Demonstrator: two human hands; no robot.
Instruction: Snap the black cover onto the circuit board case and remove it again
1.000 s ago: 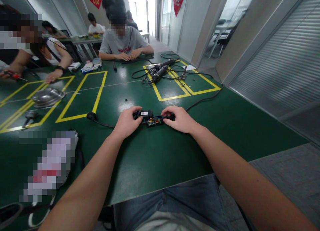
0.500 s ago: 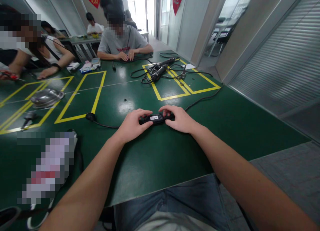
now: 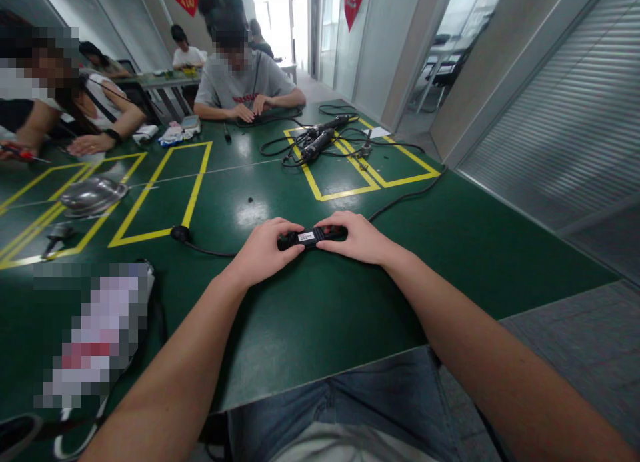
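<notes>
A small black box-shaped device [image 3: 309, 237] with a white label on top lies on the green table [image 3: 320, 315], a black cable running out of each end. My left hand [image 3: 263, 251] grips its left end with curled fingers. My right hand [image 3: 357, 237] presses on its right end, fingers wrapped over it. The two hands nearly meet over the device, so only its labelled middle shows.
Black tools with tangled cables [image 3: 320, 142] lie inside yellow tape boxes farther back. A metal dish [image 3: 93, 194] sits at the left. Three other people work at the far and left table edges. A blurred object [image 3: 95, 335] lies near my left forearm.
One second ago the black cover sat apart, showing coloured parts inside the device. The cover now sits on top, and both hands have closed in over it.
</notes>
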